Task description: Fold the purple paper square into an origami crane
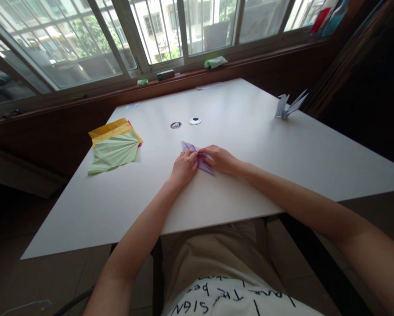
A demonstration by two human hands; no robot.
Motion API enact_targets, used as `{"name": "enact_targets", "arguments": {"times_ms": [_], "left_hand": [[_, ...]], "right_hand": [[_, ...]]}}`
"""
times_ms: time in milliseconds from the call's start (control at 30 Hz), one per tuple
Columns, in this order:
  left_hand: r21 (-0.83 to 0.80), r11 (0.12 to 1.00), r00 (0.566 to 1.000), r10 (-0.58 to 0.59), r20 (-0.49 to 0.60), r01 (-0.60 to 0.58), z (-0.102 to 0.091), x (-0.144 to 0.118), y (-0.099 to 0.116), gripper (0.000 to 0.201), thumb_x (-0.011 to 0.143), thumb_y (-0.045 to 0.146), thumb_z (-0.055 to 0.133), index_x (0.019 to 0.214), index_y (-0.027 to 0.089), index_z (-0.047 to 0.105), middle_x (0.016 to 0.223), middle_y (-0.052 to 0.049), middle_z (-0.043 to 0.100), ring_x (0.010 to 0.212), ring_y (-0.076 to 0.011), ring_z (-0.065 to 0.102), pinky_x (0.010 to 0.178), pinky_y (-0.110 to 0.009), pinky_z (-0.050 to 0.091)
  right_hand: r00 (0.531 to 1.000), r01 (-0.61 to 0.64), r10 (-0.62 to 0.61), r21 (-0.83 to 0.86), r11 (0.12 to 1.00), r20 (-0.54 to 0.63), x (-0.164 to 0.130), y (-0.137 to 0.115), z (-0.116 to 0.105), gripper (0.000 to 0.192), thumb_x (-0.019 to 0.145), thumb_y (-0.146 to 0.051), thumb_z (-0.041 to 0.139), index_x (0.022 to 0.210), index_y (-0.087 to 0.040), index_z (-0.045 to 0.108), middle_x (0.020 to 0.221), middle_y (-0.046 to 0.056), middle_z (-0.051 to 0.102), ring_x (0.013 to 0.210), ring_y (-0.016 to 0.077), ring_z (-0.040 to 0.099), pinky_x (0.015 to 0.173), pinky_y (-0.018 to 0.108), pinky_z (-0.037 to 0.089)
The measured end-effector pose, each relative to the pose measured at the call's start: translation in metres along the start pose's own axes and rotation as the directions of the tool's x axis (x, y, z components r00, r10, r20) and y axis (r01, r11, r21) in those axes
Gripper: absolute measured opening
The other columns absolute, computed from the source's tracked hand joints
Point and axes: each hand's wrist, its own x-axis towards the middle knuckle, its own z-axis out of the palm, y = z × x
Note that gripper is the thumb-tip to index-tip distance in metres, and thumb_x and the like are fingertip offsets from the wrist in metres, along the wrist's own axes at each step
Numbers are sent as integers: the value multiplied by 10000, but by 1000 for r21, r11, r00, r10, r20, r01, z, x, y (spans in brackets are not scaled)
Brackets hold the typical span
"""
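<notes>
A folded piece of purple origami paper (206,166) lies on the white table, pointed at its far and near ends. Over its left side rests my left hand (185,166), fingers bent and closed on the paper. From the right, my right hand (223,159) pinches the same paper near its middle, thumb and forefinger close to the left fingertips. The hands cover the centre of the paper, so the folds there are hidden.
Creased green paper (115,152) and yellow paper (110,130) lie on the table (144,197) at left. Two round grommets (194,121) sit beyond my hands. A folded paper crane (284,108) stands at the right edge. Small packets (215,62) line the windowsill.
</notes>
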Motion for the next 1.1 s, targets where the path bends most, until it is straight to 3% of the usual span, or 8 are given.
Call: {"name": "enact_targets", "arguments": {"times_ms": [1100], "left_hand": [[0, 1000, 1000, 12, -6, -12, 1, 0, 0, 282, 852, 225, 411, 1091, 179, 553, 1130, -83, 569, 1057, -198, 484, 919, -328, 405]], "right_hand": [[999, 4, -3, -21, 1000, 45, 0, -1, -1, 294, 821, -202, 488, 1103, -172, 562, 1069, 104, 620, 1039, 236, 537, 871, 389, 449]]}}
